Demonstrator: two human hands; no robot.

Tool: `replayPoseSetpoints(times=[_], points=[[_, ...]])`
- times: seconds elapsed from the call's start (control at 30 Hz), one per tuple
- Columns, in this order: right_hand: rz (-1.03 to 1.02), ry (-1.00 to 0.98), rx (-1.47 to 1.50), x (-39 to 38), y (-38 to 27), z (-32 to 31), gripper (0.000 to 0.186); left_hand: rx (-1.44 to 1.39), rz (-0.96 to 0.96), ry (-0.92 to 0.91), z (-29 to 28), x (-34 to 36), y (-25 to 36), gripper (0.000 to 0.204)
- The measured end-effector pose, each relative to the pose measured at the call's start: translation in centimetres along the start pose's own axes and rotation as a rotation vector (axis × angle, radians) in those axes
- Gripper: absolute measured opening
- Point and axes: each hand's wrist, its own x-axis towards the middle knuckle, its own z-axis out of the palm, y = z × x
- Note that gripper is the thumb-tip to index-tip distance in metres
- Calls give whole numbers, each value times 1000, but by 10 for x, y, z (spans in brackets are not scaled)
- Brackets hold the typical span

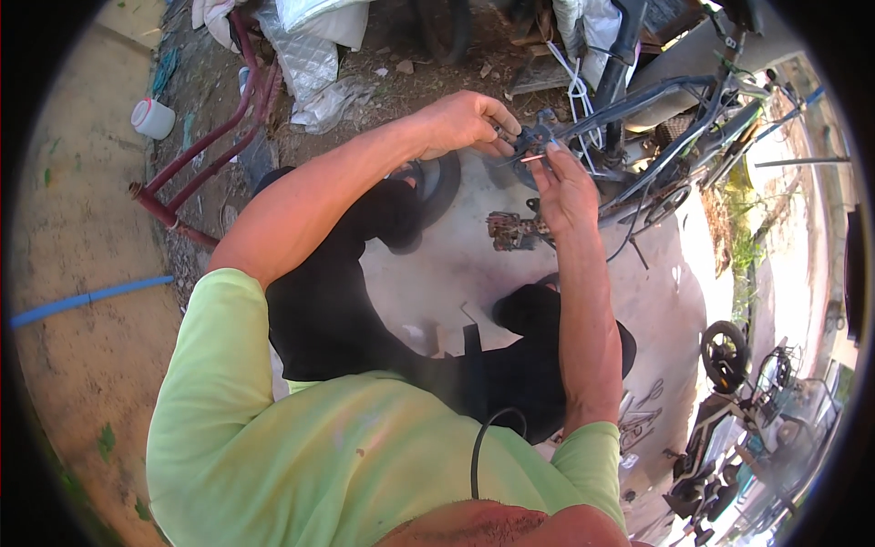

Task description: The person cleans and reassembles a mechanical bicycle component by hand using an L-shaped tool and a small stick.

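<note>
Both grips closed on 1 item, as I read it from the head view: left hand curled around the small dark bicycle part, right hand pinching it from just below. Part sits at the front of the blue-grey bicycle frame, ahead of both hands at arm's reach (exact fitting too small to tell). Frame tube's long axis runs away to the right. Left hand marginally nearer. Concrete floor beneath; rusty pedal below the right hand.
</note>
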Motion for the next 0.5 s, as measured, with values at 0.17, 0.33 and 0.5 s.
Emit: replayPoseSetpoints(times=[0.17,0.33,0.5], points=[[0,-10,4,1,1,0,41,3,30,-8,-5,5,-12,29],[1,9,-22,1,2,1,34,250,141,112,8,5,-17,24],[-9,34,-48,-1,2,0,27,538,399,210,18,1,-28,18]])
